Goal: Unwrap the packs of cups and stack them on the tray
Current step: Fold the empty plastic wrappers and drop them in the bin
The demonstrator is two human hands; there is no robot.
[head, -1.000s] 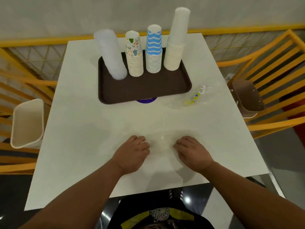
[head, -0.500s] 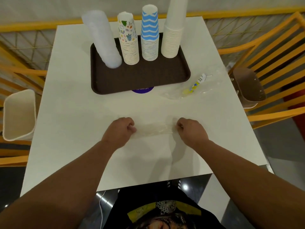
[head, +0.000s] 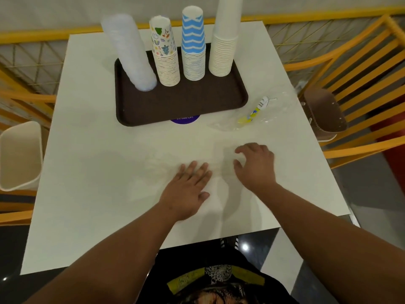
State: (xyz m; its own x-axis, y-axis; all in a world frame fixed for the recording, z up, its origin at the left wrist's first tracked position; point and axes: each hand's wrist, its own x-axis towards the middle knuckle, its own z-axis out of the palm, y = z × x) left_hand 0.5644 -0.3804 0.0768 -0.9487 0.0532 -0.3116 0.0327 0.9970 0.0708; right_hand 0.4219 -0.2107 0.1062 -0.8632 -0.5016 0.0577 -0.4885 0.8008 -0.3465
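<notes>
The left hand lay flat with straight fingers on clear wrap; just beside it, the right hand pressed the wrap, fingers loosely curled.

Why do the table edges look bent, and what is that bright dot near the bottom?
Head view: the wide-angle lens bows the square white table and tilts the tall plain white paper cup stack outward; the dot is a lamp's glare on the glossy dark floor; the right hand is slightly motion-blurred.
</notes>
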